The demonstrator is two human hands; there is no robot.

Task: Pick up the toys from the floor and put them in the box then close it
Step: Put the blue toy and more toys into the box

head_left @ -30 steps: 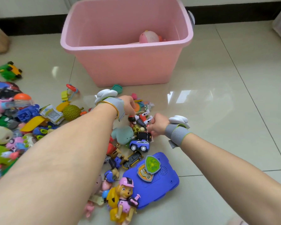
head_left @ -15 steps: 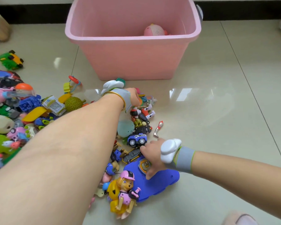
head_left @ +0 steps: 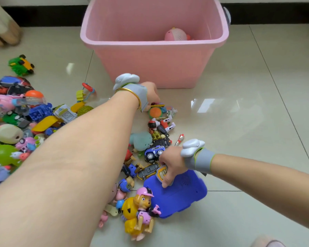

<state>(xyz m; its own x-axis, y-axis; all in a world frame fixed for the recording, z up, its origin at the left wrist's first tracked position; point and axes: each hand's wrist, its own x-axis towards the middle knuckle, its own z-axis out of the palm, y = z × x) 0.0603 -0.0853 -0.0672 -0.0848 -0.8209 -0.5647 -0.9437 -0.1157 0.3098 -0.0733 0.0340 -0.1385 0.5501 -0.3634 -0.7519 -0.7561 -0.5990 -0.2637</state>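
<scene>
Toys (head_left: 40,113) litter glossy beige tiles (head_left: 239,122) (dark skirting (head_left: 275,13) behind) beside pink box (head_left: 150,65).

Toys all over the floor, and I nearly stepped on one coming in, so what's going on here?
A person is clearing toys into the open pink box. The right hand has its grip on the top edge of the blue toy tablet. The left hand reaches into the small toys just in front of the box; whether it holds one is hidden. Only one round pink toy shows inside the box, and most of the pile is on the floor.
</scene>
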